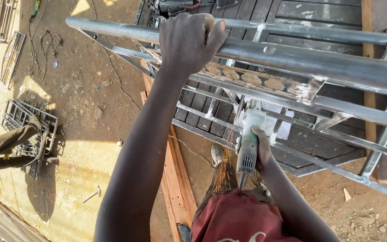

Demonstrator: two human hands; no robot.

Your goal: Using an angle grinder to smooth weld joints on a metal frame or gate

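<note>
Left hand (pixel 189 42) up high, fingers curled tight around the thick top pipe (pixel 319 62) of a big metal frame (pixel 337 118). Long bare arm stretched up to it from the bottom of the picture.

Right hand (pixel 260 150) lower down, clamped around a grey-green angle grinder (pixel 248 143). Grinder nose pressed up against a thin bar of the frame, near the middle of the frame's lower edge. Orange sparks (pixel 224 172) falling straight down past a shoe (pixel 217 153). Red shirt (pixel 240 217) at the bottom edge.

Frame made of shiny pipes and thin slanted bars, leaning over a dark slatted metal gate (pixel 319 13) flat on the ground. Rusty strip with round patterns (pixel 247 79) just under the top pipe.

Long orange wooden plank (pixel 175 179) on the dirt, beside the gate's left edge. Sandy ground with black cables (pixel 45 42) near the top left corner. Small metal rack (pixel 30 123) far to the left, with another person's leg and boot (pixel 7 141) touching it. Hammer-like tool (pixel 92 194) alone on the dirt, well apart from the plank.
</note>
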